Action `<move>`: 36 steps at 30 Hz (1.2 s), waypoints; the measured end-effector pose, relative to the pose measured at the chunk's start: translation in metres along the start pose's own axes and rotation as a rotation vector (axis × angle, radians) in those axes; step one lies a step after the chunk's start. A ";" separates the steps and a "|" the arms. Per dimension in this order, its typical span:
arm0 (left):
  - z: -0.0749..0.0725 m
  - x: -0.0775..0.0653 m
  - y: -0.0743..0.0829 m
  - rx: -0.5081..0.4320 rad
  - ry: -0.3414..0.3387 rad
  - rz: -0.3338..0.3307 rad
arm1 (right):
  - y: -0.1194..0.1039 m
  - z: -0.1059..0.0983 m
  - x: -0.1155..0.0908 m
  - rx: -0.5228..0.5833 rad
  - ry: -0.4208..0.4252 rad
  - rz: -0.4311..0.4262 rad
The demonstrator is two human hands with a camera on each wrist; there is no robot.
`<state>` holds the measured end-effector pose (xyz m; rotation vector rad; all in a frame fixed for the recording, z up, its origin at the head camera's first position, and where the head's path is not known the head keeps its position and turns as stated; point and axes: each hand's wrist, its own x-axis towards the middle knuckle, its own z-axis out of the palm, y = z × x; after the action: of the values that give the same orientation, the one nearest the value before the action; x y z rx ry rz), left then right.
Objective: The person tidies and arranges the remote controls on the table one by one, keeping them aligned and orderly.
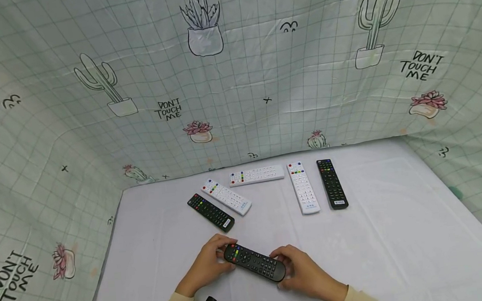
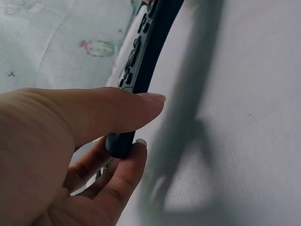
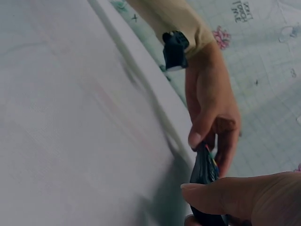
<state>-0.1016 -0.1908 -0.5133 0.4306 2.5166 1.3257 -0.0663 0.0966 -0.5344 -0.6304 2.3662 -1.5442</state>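
Both hands hold one black remote control between them, its buttons facing up. My left hand grips the end with the coloured buttons, and my right hand grips the opposite rounded end. In the left wrist view, the left thumb lies along the near side of the remote, with fingers curled at its end. The remote casts a shadow on the white cloth and appears raised off it. In the right wrist view, the right thumb presses the side of the remote, with the left hand beyond.
Farther back on the white-covered table lie a black remote, a white remote, a sideways white remote, another white remote and a black remote. A cactus-print cloth hangs behind.
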 end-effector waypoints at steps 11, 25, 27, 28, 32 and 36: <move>0.001 0.004 0.000 0.109 -0.011 0.068 | 0.002 0.020 -0.002 0.149 -0.068 0.040; 0.004 0.008 0.000 0.238 -0.022 0.136 | -0.005 0.041 -0.001 0.169 -0.106 0.069; 0.004 0.008 0.000 0.242 -0.026 0.141 | -0.006 0.044 0.000 0.158 -0.121 0.075; 0.004 0.009 0.000 0.242 -0.029 0.143 | -0.007 0.045 0.000 0.158 -0.129 0.082; 0.005 0.010 -0.001 0.229 -0.046 0.133 | -0.012 0.050 0.002 0.173 -0.158 0.116; 0.007 0.011 -0.002 0.206 -0.067 0.108 | -0.015 0.054 0.004 0.197 -0.165 0.144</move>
<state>-0.1090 -0.1822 -0.5197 0.6514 2.6165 1.0704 -0.0432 0.0461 -0.5424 -0.5095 2.0603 -1.5718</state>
